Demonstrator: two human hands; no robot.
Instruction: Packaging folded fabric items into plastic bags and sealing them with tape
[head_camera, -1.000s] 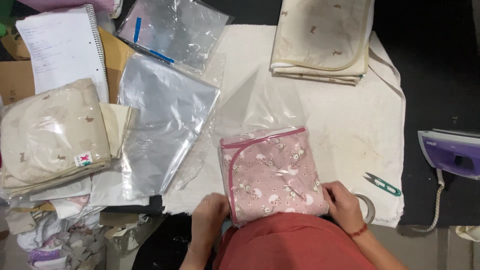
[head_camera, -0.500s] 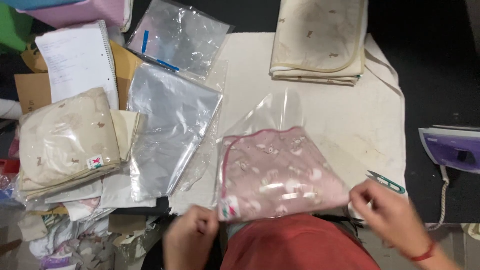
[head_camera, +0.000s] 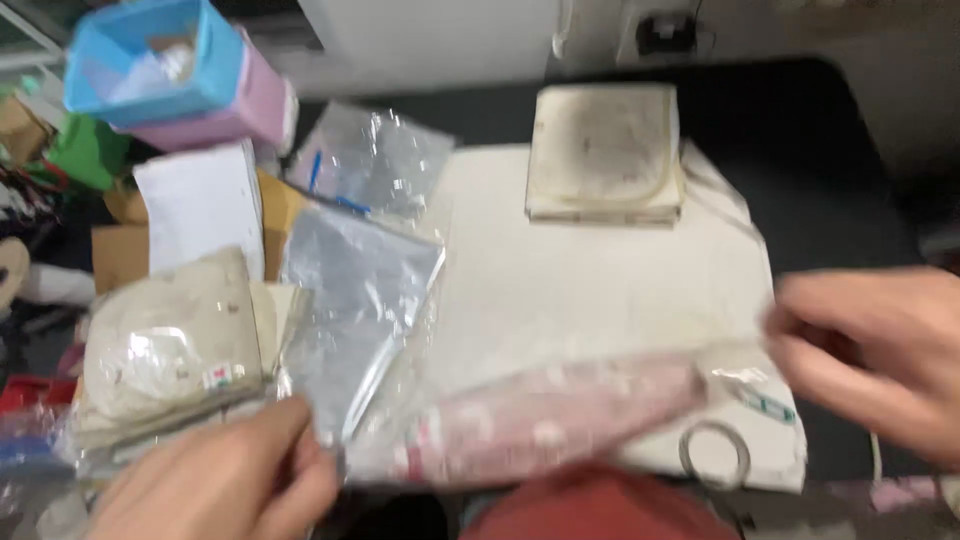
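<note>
A clear plastic bag with a folded pink patterned cloth (head_camera: 560, 415) inside hangs low over the near edge of the white pad (head_camera: 560, 270). It is stretched between my two hands. My left hand (head_camera: 220, 480) pinches the bag's left end at the lower left. My right hand (head_camera: 880, 350) grips the bag's right corner, raised close to the camera. The whole view is motion-blurred.
A folded cream cloth (head_camera: 605, 150) lies at the pad's far edge. Empty clear bags (head_camera: 360, 300) and a bagged cream cloth (head_camera: 165, 350) lie to the left, with a notebook (head_camera: 200, 205) and a blue basket (head_camera: 150, 60) behind. A tape ring (head_camera: 715, 455) and small scissors (head_camera: 765, 405) sit near right.
My hands have moved apart and up, pulling the bagged pink cloth out by its ends so it tilts. The view has swung upward, and the iron has left it.
</note>
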